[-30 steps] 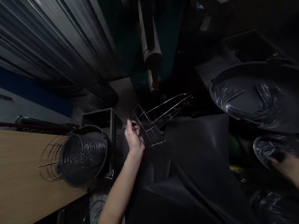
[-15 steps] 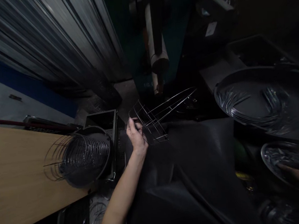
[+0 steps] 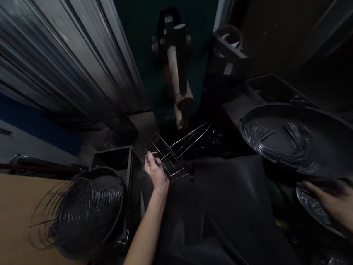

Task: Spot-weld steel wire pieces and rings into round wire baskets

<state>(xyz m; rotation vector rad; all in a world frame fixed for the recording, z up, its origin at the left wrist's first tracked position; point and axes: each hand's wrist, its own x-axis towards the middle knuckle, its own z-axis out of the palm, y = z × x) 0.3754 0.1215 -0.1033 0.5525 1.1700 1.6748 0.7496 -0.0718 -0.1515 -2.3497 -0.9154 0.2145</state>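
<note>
Near the middle, my left hand [image 3: 156,173] is closed on the left side of a wire frame [image 3: 176,152], whose long loop points up and right below the machine's electrode arms. My right hand [image 3: 347,207], blurred, is over a round metal bowl [image 3: 316,208] of small metal pieces at the lower right. Its fingers point left past the bowl's rim; what they hold, if anything, is too small and dark to make out.
The machine's arms [image 3: 182,84] stand ahead. A large oval pan [image 3: 327,139] holds bent wires on the right. At left, a round container [image 3: 81,246] bears many wire rings [image 3: 98,198], beside a crate [image 3: 129,162] and a wooden board [image 3: 7,224]. Dark cloth [image 3: 227,202] covers my lap.
My right hand has risen from inside the bowl to above it. My left hand still holds the wire frame. The view has shifted, so the machine shows lower in the picture.
</note>
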